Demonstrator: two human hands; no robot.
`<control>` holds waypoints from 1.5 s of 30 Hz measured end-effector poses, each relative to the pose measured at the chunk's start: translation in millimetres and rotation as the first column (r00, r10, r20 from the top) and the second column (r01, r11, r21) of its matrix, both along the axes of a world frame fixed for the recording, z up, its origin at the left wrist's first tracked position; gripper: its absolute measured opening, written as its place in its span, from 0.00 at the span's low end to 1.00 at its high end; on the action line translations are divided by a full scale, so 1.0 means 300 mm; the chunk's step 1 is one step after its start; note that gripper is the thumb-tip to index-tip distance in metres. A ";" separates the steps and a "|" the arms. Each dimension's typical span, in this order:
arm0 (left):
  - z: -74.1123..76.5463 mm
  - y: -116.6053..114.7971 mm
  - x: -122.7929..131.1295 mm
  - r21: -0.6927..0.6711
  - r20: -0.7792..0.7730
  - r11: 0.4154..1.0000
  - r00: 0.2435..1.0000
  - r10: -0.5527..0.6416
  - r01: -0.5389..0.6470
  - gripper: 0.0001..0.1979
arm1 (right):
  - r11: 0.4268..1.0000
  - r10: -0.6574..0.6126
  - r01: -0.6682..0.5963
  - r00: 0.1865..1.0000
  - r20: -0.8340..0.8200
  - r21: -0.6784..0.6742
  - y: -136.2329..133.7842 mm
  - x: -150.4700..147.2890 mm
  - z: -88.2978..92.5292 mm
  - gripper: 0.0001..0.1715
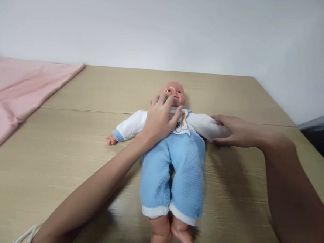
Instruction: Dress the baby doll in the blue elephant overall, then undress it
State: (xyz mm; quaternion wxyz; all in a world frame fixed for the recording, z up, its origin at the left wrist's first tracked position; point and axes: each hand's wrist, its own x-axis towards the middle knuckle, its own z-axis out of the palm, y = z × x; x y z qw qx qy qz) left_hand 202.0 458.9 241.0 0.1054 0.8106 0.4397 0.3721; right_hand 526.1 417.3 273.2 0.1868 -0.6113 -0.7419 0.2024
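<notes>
A baby doll (188, 160) lies on its back on the wooden table, head away from me and bare feet toward me. It wears a white top with a printed front and fuzzy light blue trousers with white cuffs. My left hand (160, 117) rests on the doll's chest near the neck, fingers spread and thumb apart, covering part of the top. At the right, my right hand (235, 131) has its fingers and thumb closed around the end of the white sleeve (204, 125); the doll's hand there is hidden. The other sleeve (132, 125) stretches out leftward, its blue cuff and small hand showing.
A pink cloth (22, 89) is spread over the left side of the table (73, 159). A pale wall (168, 29) stands behind. Beyond the right edge is a dark object (322, 136), and a white cord (26, 234) shows at the lower left.
</notes>
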 end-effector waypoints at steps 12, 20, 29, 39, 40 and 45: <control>-0.162 -0.206 -0.280 -0.243 0.215 0.970 0.974 0.072 -0.018 0.10 | 0.995 0.100 -0.086 0.938 -0.331 0.057 -0.124 -0.298 -0.142 0.24; -0.178 -0.214 -0.297 -0.400 0.051 0.913 0.993 0.102 -0.073 0.19 | 0.993 -0.114 0.055 0.716 -0.688 -0.107 -0.115 -0.297 -0.264 0.36; -0.194 -0.182 -0.300 -0.337 0.191 0.937 0.968 0.163 -0.091 0.13 | 0.946 -0.113 0.250 0.849 -0.517 0.204 -0.132 -0.343 -0.299 0.24; -0.215 -0.176 -0.308 -0.242 0.212 0.961 0.960 0.185 -0.132 0.07 | 0.869 -0.219 0.364 0.890 -0.399 0.334 -0.183 -0.286 -0.267 0.13; -0.211 -0.177 -0.307 -0.227 0.225 0.964 0.955 0.192 -0.140 0.06 | 0.870 -0.212 0.359 0.891 -0.401 0.337 -0.188 -0.277 -0.268 0.13; -0.157 -0.199 -0.271 -0.060 0.236 0.983 0.954 0.183 -0.173 0.04 | 0.851 -0.169 0.293 0.938 -0.301 0.436 -0.207 -0.193 -0.270 0.07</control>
